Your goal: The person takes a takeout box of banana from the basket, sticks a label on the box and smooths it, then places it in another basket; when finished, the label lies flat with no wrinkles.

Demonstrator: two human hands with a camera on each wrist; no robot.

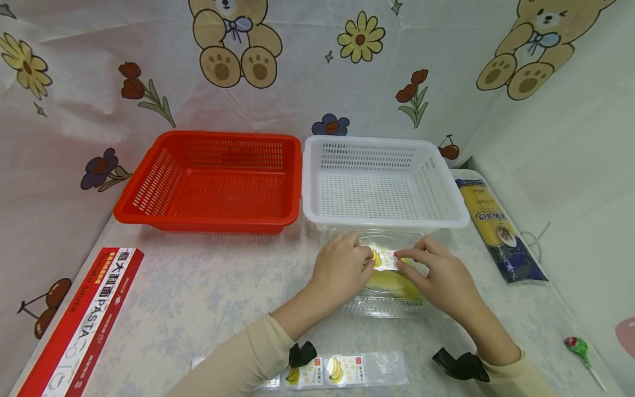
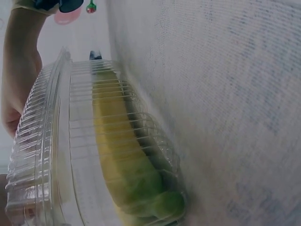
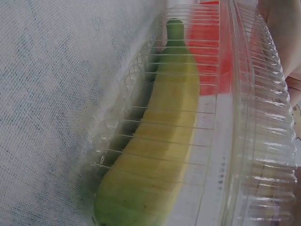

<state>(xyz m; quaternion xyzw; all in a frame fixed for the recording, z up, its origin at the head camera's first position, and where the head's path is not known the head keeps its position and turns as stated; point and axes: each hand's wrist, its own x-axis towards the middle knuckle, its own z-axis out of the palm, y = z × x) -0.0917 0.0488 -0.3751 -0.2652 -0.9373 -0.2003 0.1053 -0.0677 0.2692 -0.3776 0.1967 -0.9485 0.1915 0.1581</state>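
Note:
A clear plastic clamshell box (image 1: 387, 306) sits on the table with its ribbed lid on. Through its wall, the left wrist view shows a yellow-green banana (image 2: 122, 146), and the right wrist view likewise shows a banana (image 3: 162, 110). Over the lid, a small white label with a banana picture (image 1: 386, 259) is stretched flat between both hands. My left hand (image 1: 342, 264) pinches the label's left end with curled fingers. At the other end, my right hand (image 1: 443, 275) holds the edge between thumb and fingertips.
Behind the box stand a red basket (image 1: 233, 227) and a white basket (image 1: 387, 222). A strip of banana labels (image 1: 347, 370) lies at the front, partly under the left sleeve. A pasta box (image 1: 81, 325) is at left; a blue-yellow packet (image 1: 501, 231) and lollipop (image 1: 577, 347) are at right.

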